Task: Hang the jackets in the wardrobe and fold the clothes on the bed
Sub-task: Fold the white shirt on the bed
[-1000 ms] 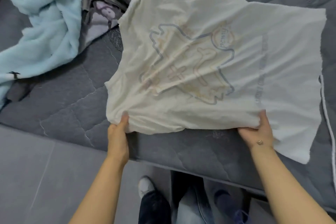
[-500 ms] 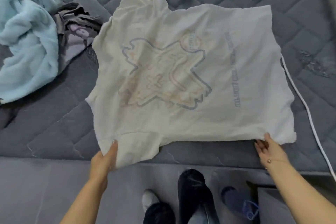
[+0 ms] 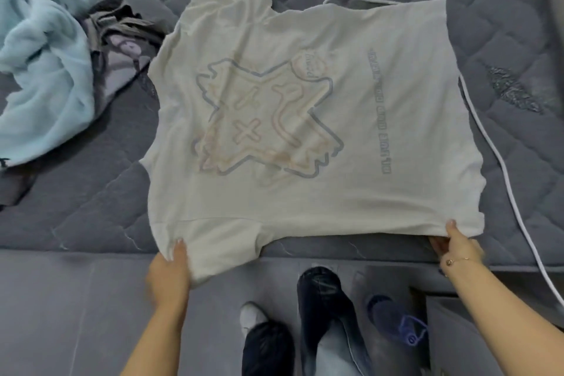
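Here both hands pinch the white T-shirt (image 3: 305, 119): left hand (image 3: 168, 275) fingers hidden beneath, right hand (image 3: 457, 246) likewise.

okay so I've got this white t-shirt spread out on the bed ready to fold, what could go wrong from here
The white t-shirt lies over a white cable; folding could drag or trap it. The sleeve by your left hand hangs off the mattress edge, so the shirt may slide floorward. The far sleeve is bunched and may fold in creased. Your right hand grips only the hem corner.
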Demonstrator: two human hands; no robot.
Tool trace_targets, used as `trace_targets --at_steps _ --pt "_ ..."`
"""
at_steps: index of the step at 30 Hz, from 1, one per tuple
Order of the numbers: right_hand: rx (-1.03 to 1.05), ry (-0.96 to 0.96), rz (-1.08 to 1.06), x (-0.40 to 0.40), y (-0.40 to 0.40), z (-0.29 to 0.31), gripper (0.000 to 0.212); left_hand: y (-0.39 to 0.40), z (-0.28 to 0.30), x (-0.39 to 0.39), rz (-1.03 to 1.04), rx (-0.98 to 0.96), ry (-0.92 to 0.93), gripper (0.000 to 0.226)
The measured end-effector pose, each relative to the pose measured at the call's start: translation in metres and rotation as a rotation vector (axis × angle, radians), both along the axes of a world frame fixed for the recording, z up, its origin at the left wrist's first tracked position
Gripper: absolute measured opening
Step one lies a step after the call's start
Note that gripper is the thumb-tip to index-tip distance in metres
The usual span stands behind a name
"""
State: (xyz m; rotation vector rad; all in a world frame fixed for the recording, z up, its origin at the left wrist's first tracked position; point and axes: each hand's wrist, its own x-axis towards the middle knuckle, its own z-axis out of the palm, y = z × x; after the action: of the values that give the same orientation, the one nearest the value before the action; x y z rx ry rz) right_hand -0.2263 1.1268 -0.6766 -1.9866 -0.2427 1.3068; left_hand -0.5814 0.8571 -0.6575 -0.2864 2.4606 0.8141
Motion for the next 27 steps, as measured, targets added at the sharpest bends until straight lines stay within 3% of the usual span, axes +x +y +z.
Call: trace_targets --at_steps 2,5,7,13,15,18,20,23,27 --pt "0.020 -0.005 0.014 0.001 -0.008 -0.003 0.040 -0.013 -0.004 0.001 -0.046 -0.030 -0.119 0.058" --pt "-0.006 0.077 0.015 -0.003 -0.012 -0.001 0.037 -0.024 -0.004 0.007 -0.074 0.128 -0.410 0.046" --pt "-0.054 0.159 0.042 -0.005 -0.016 -0.001 0.036 -0.031 -0.006 0.014 -0.133 0.143 -0.382 0.037" --pt "-0.052 0.227 0.069 -0.002 -0.013 0.002 0.035 -0.018 0.024 0.014 0.023 0.400 -0.154 0.012" --pt "-0.011 0.184 0.045 0.000 -0.007 0.009 0.032 -0.003 0.042 0.006 0.118 0.467 -0.200 0.020" --pt "0.064 0.175 0.022 0.001 0.015 0.025 0.010 0.031 0.072 -0.016 0.216 0.626 -0.406 0.027" --pt "0.089 0.193 0.044 -0.004 0.039 0.038 0.013 0.064 0.092 -0.032 0.257 0.671 -0.498 0.030" --pt "0.120 0.225 0.085 -0.018 0.085 0.051 0.018 0.125 0.104 -0.066 0.431 0.741 -0.452 0.016" --pt "0.147 0.329 0.152 -0.044 0.142 0.048 0.019 0.188 0.092 -0.107 0.513 0.948 -0.449 0.021"
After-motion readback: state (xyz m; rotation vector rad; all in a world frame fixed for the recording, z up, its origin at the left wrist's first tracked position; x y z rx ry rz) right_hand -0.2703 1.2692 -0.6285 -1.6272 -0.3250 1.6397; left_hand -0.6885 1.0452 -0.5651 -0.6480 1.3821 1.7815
